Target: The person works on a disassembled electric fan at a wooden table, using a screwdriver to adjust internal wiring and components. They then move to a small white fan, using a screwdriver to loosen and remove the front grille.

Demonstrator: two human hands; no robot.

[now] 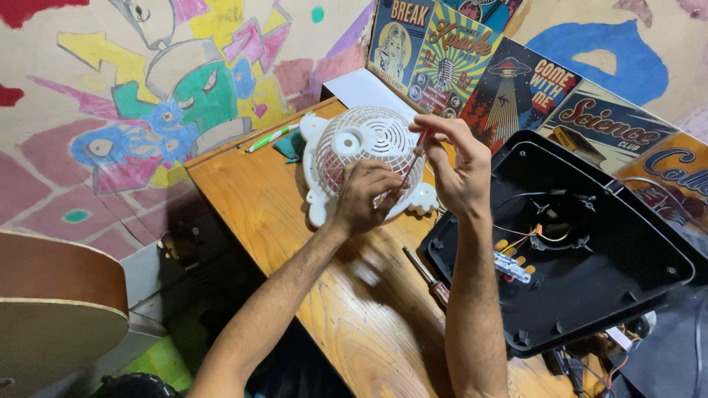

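Nearest us, at the left edge, the rounded wooden body of a guitar (51, 309) is poking into view. Moving up the wooden table (369, 332), a second screwdriver (428, 276) is lying loose between the forearms. On the right, a black plastic housing (590, 250) is sitting open like a tray, holding coloured wires and a small pale connector strip (512, 267). Further on, the left hand (365, 195) is pressing down on the white fan grille (369, 158), fingers curled against its ribs. The right hand (461, 166) is pinching a thin red-handled screwdriver (414, 158), fingers closed on the shaft, tip angled into the grille. Beyond the grille, a green pen (273, 137) is lying near the far table edge. At the back, retro posters (509, 74) in blue, yellow and dark tones are leaning in a row against the painted mural wall (147, 96).
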